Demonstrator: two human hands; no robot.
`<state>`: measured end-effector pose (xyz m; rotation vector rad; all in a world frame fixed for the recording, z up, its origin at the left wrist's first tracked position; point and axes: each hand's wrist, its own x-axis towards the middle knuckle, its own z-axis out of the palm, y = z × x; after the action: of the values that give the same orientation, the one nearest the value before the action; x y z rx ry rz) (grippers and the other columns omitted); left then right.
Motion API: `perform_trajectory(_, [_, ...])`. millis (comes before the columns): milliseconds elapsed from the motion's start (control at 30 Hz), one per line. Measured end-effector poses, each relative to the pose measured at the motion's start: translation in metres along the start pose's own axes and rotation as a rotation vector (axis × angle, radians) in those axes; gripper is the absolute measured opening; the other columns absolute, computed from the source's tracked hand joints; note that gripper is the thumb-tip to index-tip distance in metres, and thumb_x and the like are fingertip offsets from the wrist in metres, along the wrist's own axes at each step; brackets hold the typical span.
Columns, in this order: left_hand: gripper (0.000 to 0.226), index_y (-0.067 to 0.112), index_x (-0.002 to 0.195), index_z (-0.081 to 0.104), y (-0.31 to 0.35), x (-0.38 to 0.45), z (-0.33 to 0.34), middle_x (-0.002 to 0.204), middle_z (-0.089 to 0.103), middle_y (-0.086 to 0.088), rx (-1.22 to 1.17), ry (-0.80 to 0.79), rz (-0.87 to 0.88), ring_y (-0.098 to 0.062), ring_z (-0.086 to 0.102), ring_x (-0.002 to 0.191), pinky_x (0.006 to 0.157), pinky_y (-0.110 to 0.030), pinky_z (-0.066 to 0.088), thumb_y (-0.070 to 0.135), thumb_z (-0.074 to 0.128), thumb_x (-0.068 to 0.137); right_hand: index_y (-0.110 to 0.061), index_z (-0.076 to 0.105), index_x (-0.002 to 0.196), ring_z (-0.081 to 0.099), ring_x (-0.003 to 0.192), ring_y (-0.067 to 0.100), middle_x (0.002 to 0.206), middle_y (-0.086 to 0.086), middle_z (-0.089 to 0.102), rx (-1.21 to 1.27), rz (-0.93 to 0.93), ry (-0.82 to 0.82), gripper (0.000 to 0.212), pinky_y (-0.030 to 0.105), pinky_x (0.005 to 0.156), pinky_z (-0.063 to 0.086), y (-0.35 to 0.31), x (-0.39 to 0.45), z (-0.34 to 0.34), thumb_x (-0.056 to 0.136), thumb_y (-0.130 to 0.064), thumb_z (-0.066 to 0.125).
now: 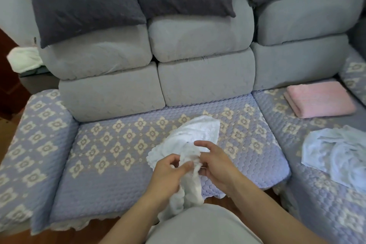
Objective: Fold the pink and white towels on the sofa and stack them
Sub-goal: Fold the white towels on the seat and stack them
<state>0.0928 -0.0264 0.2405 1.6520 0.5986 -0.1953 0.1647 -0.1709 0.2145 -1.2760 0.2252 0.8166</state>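
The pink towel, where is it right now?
In the head view, the pink towel lies folded at the right, on the sofa seat against the back cushions, beyond a crumpled white towel and away from both hands.

The lower part of the white towel point(195, 144) drops behind the person's knee point(202, 224) and cannot be followed. The left hand point(168, 172) and right hand point(214, 166) cover the bunched cloth between them, so its edges there are hidden. The crumpled pale cloth point(336, 156) at the right is cut by the frame edge. The white bundle point(24, 59) far left sits partly behind the sofa point(111, 144) backrest. The folded pink towel point(319, 99) looks slightly blurred.
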Motion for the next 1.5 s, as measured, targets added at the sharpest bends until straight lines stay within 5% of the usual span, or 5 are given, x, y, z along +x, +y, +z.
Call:
perform_trajectory(533, [0.018,0.013,0.072,0.053,-0.006,0.012,-0.010,0.064,0.031,-0.004,-0.271,0.057,-0.232,-0.014,0.022,0.048,0.043,-0.026,0.025,0.005,0.055,0.087,-0.023,0.074,0.110,0.049,0.085,0.030,0.090,0.017,0.057,0.067,-0.064,0.096,0.024,0.042,0.076,0.042,-0.004,0.003,0.000,0.099,-0.011,0.056])
perform_trajectory(933, [0.029,0.011,0.074,0.052,0.002,0.007,-0.007,0.057,0.036,-0.008,-0.129,0.117,-0.136,-0.018,0.032,0.043,0.046,-0.030,0.032,0.029,0.063,0.094,-0.018,0.069,0.081,0.044,0.049,0.008,0.062,-0.007,0.060,-0.462,-0.278,0.288,0.030,0.022,0.048,0.038,-0.011,-0.017,0.028,0.093,-0.003,0.046])
perform_trajectory(1133, [0.035,0.002,0.073,0.060,0.017,-0.007,-0.005,0.049,0.038,-0.003,-0.081,0.084,-0.129,-0.014,0.035,0.043,0.045,-0.028,0.034,0.030,0.056,0.094,-0.020,0.067,0.114,0.058,0.100,0.001,0.110,-0.012,0.063,-1.006,-0.482,0.212,0.026,0.008,0.083,0.040,-0.002,-0.022,0.035,0.089,-0.020,0.062])
perform_trajectory(1300, [0.052,0.024,0.054,0.059,0.020,-0.010,-0.009,0.057,0.042,-0.009,0.063,0.002,-0.004,-0.020,0.038,0.051,0.049,-0.031,0.034,0.042,0.048,0.101,-0.020,0.066,0.101,0.059,0.082,0.006,0.097,-0.009,0.060,-1.177,-0.686,0.203,0.013,0.022,0.071,0.048,0.011,-0.017,0.033,0.089,-0.019,0.068])
perform_trajectory(1500, [0.019,0.043,0.114,0.063,-0.020,0.024,-0.068,0.066,0.056,0.004,0.499,0.195,0.196,-0.004,0.046,0.050,0.049,-0.019,0.038,0.033,0.061,0.097,-0.011,0.076,0.097,0.061,0.059,0.019,0.079,0.005,0.073,-1.236,-0.547,0.630,0.037,0.029,0.057,0.053,-0.014,0.015,-0.029,0.085,0.011,0.049])
